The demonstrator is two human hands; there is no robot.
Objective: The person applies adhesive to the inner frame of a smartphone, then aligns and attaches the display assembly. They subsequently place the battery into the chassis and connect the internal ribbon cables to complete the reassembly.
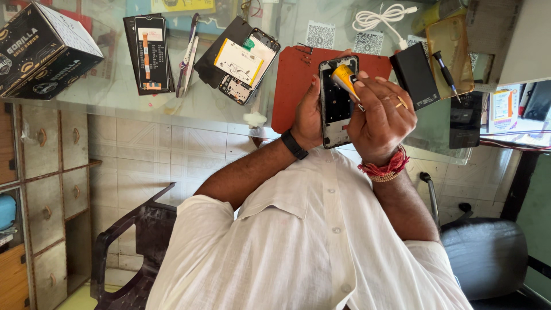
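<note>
My left hand [307,117], with a black watch on the wrist, holds an opened black phone frame [334,112] upright above a red work mat [295,74]. My right hand [381,112], with a ring and red thread bracelets, pinches a small yellow tube [344,77]. The tube's tip rests against the upper part of the frame. Both hands are close together over the glass tabletop [115,92].
On the glass lie a disassembled phone with a white and yellow battery [244,60], a black screen part [148,54], a black box [43,49], a black power bank [414,74], a screwdriver [445,69] and a white cable [381,17]. Below stand a dark plastic chair [135,241], drawers [49,189] and an office chair [488,252].
</note>
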